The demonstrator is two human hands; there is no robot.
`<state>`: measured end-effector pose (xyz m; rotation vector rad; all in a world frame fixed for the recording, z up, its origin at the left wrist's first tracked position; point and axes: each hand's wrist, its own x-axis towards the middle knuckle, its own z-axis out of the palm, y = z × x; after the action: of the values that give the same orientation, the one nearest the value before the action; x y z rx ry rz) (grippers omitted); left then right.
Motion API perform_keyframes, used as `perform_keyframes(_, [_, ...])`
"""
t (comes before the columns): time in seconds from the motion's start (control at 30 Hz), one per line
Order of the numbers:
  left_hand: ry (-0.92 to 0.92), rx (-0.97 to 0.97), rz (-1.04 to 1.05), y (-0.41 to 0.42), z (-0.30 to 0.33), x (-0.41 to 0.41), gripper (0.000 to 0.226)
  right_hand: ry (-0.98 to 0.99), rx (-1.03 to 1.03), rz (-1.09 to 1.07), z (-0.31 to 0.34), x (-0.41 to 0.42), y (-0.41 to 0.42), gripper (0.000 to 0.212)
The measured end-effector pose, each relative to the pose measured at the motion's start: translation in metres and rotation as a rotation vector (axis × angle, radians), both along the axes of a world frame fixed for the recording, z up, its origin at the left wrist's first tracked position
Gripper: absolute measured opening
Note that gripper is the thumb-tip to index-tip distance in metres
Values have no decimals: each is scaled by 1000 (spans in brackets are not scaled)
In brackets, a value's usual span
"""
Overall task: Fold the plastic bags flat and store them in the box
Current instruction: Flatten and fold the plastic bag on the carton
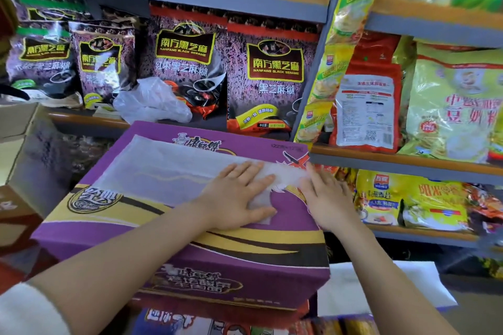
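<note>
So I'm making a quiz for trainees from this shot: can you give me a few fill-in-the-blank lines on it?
1. The flat plastic bag lies on top of a ____ carton.
2. The left hand presses the bag with ____ fingers.
3. A crumpled bag sits on the shelf in front of the black ____ packets.

Missing words: purple; straight; sesame

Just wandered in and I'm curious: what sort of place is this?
Most likely a small grocery shop. Metal shelves hold rows of packaged food such as black sesame bags, and a purple carton printed with noodle branding serves as a work surface.
</note>
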<state>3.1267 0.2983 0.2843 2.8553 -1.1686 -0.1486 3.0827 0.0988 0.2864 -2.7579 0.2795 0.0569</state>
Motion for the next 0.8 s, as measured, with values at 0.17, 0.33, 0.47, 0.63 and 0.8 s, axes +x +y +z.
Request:
perform_keyframes(0.17, [-11, -21, -52, 5, -3, 1, 101, -90, 865, -233, 7, 13, -24, 24])
perform_keyframes(0.33, [3, 4, -113, 6, -4, 4, 85, -2, 818, -118, 18, 24, -36, 16])
perform_keyframes(0.47, [25, -148, -152, 10, 2, -3, 89, 45, 855, 92, 32, 8, -41, 25])
perform_keyframes(0.63, [21, -238, -134, 1, 19, -54, 111, 92, 1135, 290, 45, -23, -53, 29])
perform_keyframes(0.8, [-131, -287, -127, 12, -9, -88, 91, 27, 1184, 456, 52, -38, -46, 33])
